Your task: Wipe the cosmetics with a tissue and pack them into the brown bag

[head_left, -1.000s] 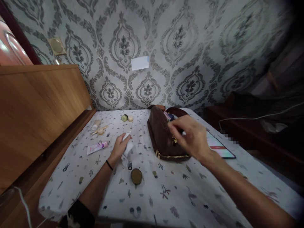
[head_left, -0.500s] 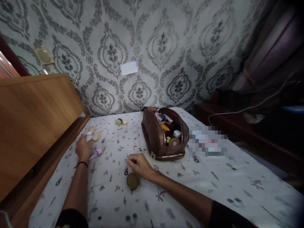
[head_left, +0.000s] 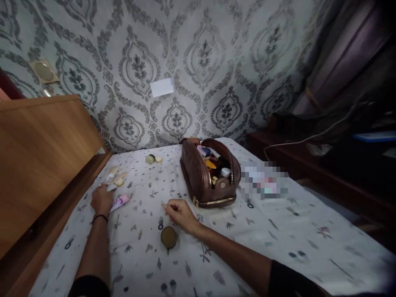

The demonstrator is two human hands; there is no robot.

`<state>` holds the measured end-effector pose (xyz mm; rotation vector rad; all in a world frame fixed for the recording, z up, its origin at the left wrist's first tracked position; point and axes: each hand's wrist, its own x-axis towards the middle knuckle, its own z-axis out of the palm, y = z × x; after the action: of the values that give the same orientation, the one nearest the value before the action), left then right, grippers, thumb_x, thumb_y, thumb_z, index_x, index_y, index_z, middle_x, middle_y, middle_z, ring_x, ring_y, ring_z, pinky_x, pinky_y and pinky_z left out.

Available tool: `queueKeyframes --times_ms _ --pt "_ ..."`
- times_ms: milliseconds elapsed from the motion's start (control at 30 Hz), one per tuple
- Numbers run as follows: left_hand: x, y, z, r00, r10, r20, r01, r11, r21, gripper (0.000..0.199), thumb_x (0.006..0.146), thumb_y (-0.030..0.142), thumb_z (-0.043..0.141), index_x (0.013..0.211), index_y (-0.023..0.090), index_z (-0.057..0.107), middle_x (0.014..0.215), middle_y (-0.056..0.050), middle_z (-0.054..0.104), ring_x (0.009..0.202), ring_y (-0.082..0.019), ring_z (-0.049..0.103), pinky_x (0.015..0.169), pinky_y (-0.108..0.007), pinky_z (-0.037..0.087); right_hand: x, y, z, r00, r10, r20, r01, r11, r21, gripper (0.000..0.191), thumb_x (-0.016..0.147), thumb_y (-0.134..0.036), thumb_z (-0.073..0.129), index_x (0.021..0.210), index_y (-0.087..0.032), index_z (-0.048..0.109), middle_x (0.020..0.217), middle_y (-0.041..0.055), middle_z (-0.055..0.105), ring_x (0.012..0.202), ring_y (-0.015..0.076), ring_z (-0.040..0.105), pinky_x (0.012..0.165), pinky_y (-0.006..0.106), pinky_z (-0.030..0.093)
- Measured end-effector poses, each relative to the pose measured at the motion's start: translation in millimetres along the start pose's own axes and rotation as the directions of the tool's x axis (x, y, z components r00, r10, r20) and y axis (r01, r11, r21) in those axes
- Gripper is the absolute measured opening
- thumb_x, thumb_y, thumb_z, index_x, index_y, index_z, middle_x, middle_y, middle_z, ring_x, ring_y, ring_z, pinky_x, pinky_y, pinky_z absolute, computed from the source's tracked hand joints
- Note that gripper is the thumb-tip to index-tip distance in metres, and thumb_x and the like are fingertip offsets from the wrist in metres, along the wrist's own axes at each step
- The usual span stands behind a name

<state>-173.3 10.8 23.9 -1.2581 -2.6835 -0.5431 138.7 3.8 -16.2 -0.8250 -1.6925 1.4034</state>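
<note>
My left hand (head_left: 102,199) is at the left side of the sheet, its fingers closed on a small white object (head_left: 111,187) that I cannot identify. Just right of that wrist lies a pink and purple tube (head_left: 121,200). Beyond the fingers are a beige packet (head_left: 113,170) and a pale tan piece (head_left: 120,180). In the middle, my right hand (head_left: 182,214) rests on the sheet with curled fingers, thumb and forefinger together; whether they hold anything is hidden. A round olive-brown container (head_left: 168,237) sits just below it. Behind, a brown toiletry bag (head_left: 198,177) stands unzipped, full of cosmetics.
A small green jar (head_left: 150,159) and a cream round piece (head_left: 158,159) lie near the wall. A blurred-out item (head_left: 266,181) is right of the bag. Along the left edge runs a wooden board (head_left: 46,165). The patterned sheet (head_left: 247,247) covers the surface.
My left hand has drawn back slightly towards me, with the white object now showing at its fingertips. My right hand keeps its place and curl. The whole view has shifted a little.
</note>
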Motion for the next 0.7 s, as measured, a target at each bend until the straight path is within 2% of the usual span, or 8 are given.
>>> queueKeyframes --times_ms 133,300,367,467,600,667,700 --pt "4 -4 2.6 1.000 -0.021 0.004 0.021 1.000 -0.015 0.048 0.085 0.039 0.052 0.123 0.013 0.065 0.122 -0.023 0.063 0.112 -0.042 0.058 0.081 -0.050 0.052 0 -3 2 0.999 0.049 -0.006 -0.049 0.999 0.023 0.044 0.085 -0.051 0.058 0.056 -0.018 0.054 0.045 -0.0041 0.048 0.041 0.0079 0.039 0.043 0.021 0.028" --pt "9 -7 6.7 0.996 -0.083 0.034 0.084 0.995 -0.047 0.050 0.081 0.041 0.054 0.120 0.013 0.067 0.119 -0.027 0.064 0.107 -0.047 0.061 0.075 -0.054 0.051 17 -8 1 0.972 0.222 0.082 -0.230 0.968 0.099 0.036 0.081 -0.043 0.065 0.056 -0.018 0.056 0.044 -0.0050 0.050 0.040 0.0071 0.042 0.040 0.019 0.028" --pt "9 -7 5.7 0.997 -0.077 0.023 0.078 0.995 -0.056 0.050 0.082 0.041 0.051 0.120 0.011 0.066 0.118 -0.028 0.064 0.107 -0.046 0.062 0.075 -0.054 0.051 25 -9 3 0.973 0.225 0.055 -0.231 0.960 0.156 0.036 0.082 -0.043 0.064 0.056 -0.018 0.055 0.044 -0.0052 0.050 0.040 0.0068 0.042 0.041 0.019 0.030" --pt "6 -4 0.5 0.995 -0.102 0.003 0.102 0.994 -0.044 0.050 0.084 0.039 0.048 0.121 0.010 0.064 0.118 -0.027 0.063 0.105 -0.044 0.063 0.073 -0.051 0.052 33 -5 7 0.985 0.174 -0.010 -0.168 0.960 0.224 0.039 0.083 -0.046 0.064 0.057 -0.018 0.054 0.045 -0.0053 0.050 0.040 0.0064 0.041 0.042 0.020 0.031" --pt "2 -1 -10.0 0.976 -0.194 -0.103 0.190 0.981 -0.046 0.038 0.087 0.031 0.039 0.114 0.020 0.063 0.118 -0.013 0.065 0.105 -0.034 0.062 0.076 -0.044 0.052 32 3 9 0.992 0.115 -0.050 -0.098 0.960 0.263 0.041 0.081 -0.052 0.063 0.060 -0.017 0.056 0.047 -0.0049 0.051 0.040 0.0062 0.040 0.042 0.020 0.031" --pt "-1 2 -15.4 0.974 -0.186 -0.129 0.153 0.962 -0.228 0.034 0.085 0.034 0.041 0.110 0.024 0.063 0.102 -0.003 0.068 0.097 -0.028 0.062 0.072 -0.037 0.052 30 4 8 0.992 0.114 -0.053 -0.094 0.951 0.295 0.042 0.080 -0.054 0.063 0.062 -0.017 0.057 0.047 -0.0051 0.051 0.040 0.0063 0.040 0.042 0.020 0.031" --pt "-3 4 -17.8 0.984 -0.148 -0.099 0.101 0.923 -0.370 0.033 0.083 0.039 0.044 0.107 0.025 0.063 0.091 0.001 0.068 0.089 -0.025 0.061 0.068 -0.033 0.051 29 4 7 0.991 0.120 -0.060 -0.096 0.944 0.317 0.042 0.079 -0.056 0.064 0.064 -0.017 0.057 0.047 -0.0054 0.051 0.040 0.0063 0.040 0.042 0.020 0.032"
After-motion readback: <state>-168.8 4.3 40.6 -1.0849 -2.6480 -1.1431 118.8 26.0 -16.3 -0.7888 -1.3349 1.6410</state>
